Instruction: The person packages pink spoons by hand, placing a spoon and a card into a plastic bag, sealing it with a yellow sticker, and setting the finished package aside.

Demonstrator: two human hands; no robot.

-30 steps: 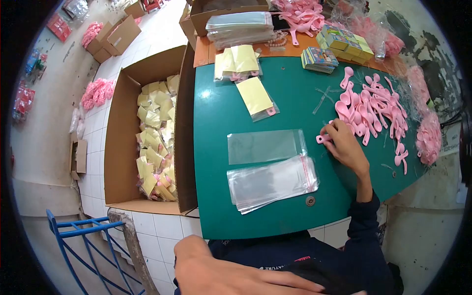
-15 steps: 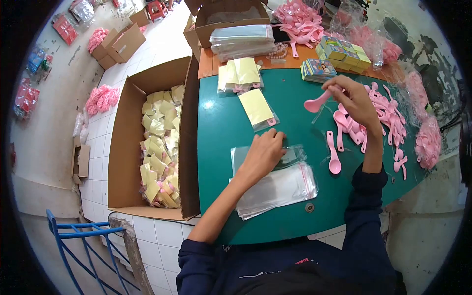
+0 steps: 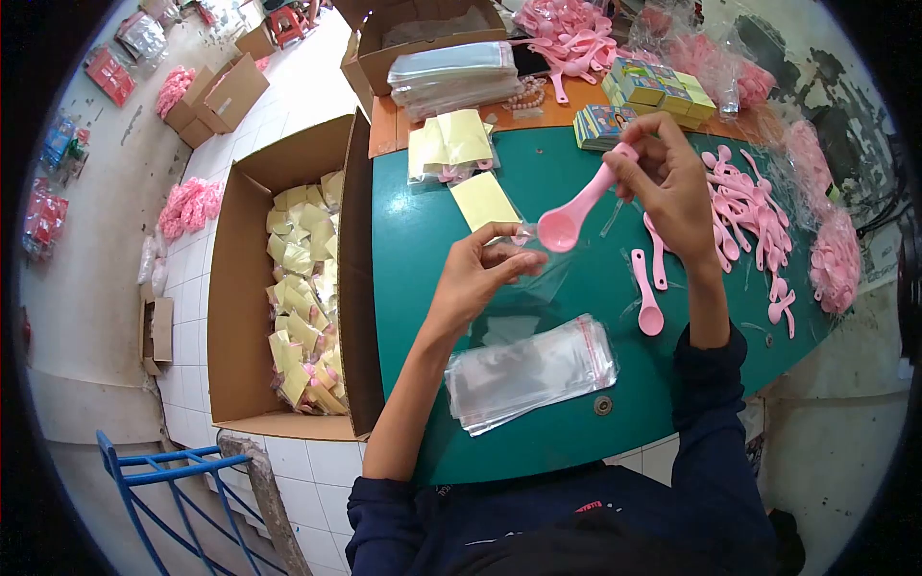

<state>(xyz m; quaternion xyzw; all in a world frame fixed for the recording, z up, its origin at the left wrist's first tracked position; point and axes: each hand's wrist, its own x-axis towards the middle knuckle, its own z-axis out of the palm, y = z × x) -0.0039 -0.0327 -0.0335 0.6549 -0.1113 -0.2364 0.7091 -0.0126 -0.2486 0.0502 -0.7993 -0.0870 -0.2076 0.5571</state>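
Right hand [image 3: 667, 182], upper right of centre, fingers closed on the handle of a pink spoon [image 3: 576, 211]; the spoon bowl sits at the mouth of a clear bag [image 3: 538, 278]. Left hand [image 3: 480, 269], mid-frame, fingers pinched on that bag, above the green worktop [image 3: 423, 288]. Bag stack [image 3: 528, 370] lies below, loose spoons [image 3: 749, 211] on the right, and an open box [image 3: 288, 278] on the left.

Pink spoon [image 3: 581, 206]: plastic, long handle, round bowl. It is held above the table by its handle end in the right hand [image 3: 670, 182], tilted bowl down-left, with the bowl right at the mouth of the clear bag [image 3: 538, 283]. Clear bag: thin transparent sleeve, pinched at its top edge by the left hand [image 3: 475, 278], rest drooping toward the table.
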